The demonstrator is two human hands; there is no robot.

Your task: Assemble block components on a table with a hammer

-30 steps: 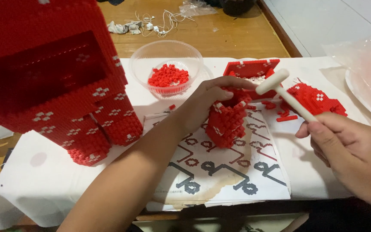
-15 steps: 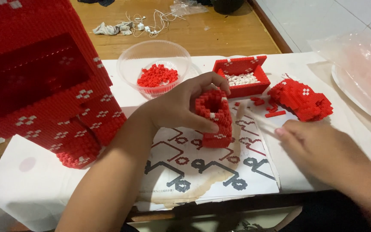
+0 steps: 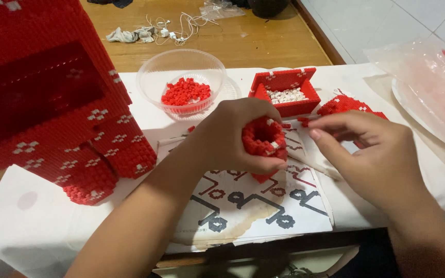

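Red bead-built block structure [image 3: 52, 98] with white flecks fills the upper left of the frame, standing on the white-covered surface [image 3: 21, 231]. Clear plastic bowl [image 3: 181, 82] of loose red beads sits upper centre. Left hand [image 3: 227, 139] closed around a small red beaded tube [image 3: 263, 141], frame centre, held above a printed pattern sheet [image 3: 253, 206]. Small red beaded tray [image 3: 284, 92] of white beads behind it. Right hand [image 3: 372, 154], fingers curled, fingertips just beside the tube; whether it pinches anything cannot be told. Clear plastic bag [image 3: 428, 87] at far right.

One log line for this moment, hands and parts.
left hand: grips red brick tube | right hand: fingertips at tube | under them: pattern sheet
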